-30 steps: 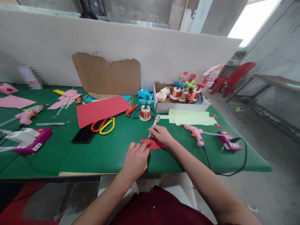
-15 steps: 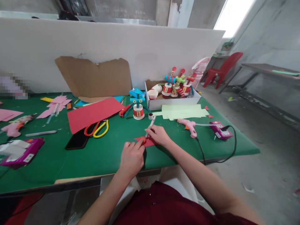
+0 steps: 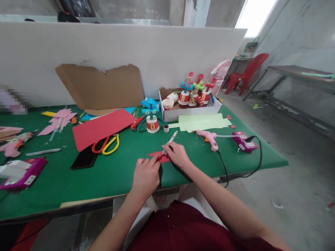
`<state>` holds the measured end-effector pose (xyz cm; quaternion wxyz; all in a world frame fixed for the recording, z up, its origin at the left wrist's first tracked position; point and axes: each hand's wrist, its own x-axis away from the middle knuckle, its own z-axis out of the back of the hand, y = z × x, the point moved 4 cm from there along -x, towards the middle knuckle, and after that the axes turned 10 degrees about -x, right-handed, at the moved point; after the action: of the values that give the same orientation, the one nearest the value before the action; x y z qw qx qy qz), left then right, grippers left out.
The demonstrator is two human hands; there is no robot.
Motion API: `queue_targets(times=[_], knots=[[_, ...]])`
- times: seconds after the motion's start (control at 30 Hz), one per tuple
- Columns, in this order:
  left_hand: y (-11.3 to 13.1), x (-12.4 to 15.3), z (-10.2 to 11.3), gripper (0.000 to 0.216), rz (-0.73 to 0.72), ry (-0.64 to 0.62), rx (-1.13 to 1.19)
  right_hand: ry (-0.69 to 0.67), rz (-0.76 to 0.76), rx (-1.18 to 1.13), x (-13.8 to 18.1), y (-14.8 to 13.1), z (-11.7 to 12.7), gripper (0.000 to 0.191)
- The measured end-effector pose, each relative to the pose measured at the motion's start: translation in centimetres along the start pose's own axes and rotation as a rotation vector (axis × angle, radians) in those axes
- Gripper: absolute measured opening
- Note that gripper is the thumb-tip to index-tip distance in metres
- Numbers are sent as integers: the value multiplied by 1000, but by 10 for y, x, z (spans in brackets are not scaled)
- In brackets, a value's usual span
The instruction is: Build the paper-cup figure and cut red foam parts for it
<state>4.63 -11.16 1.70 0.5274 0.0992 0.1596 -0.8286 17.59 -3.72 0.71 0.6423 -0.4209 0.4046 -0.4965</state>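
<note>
At the far left of the green counter [image 3: 102, 188], a purple power strip [image 3: 31, 173] is loaded with white plugs, and a pink glue gun [image 3: 12, 149] is laid behind it. A grey pen [image 3: 43, 152] is set down just beside them. Farther back, pink paper pieces [image 3: 59, 120] are heaped with clear sticks laid across them. A black phone [image 3: 83, 159] is partly covered by a large red sheet [image 3: 103, 127] and by a tool with one red and one yellow handle [image 3: 111, 144].

Near the front edge, the left hand [image 3: 146, 176] is pressed down by its fingertips at the left part of a small red paper [image 3: 165, 159]; whether anything is grasped in its grip cannot be told. Behind it, a cup figure [image 3: 152, 124] with coiled arms is stood upright. At the right part of the small red paper, a white pen [image 3: 172, 138] is grasped in the grip of the right hand [image 3: 178, 156], tilted, its lower end directed at the paper.

Behind, more cup figures [image 3: 193, 98] are held in a white box [image 3: 193, 114], fronted by pale green paper [image 3: 202, 122]. Farther right, another glue gun [image 3: 211, 139] is laid near a second power strip [image 3: 243, 142].
</note>
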Motion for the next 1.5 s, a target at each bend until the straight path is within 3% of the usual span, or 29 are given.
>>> queue_targets(times=[0.33,0.67,1.2,1.33,1.5], knots=[[-1,-1,2,31,11,-75,51,30,-29,1,8,1,-2,25],[-20,-12,8,35,63,-196,243,71,-14,-55,15,5,-5,22],[-20,-14,13,36,40,-204,237,78,-5,-34,22,1,-8,23],[-21,-14,11,36,29,-216,229,73,-65,-145,20,4,-5,24],[-25,-15,8,38,11,-254,285,164,-117,-388,25,4,14,26]])
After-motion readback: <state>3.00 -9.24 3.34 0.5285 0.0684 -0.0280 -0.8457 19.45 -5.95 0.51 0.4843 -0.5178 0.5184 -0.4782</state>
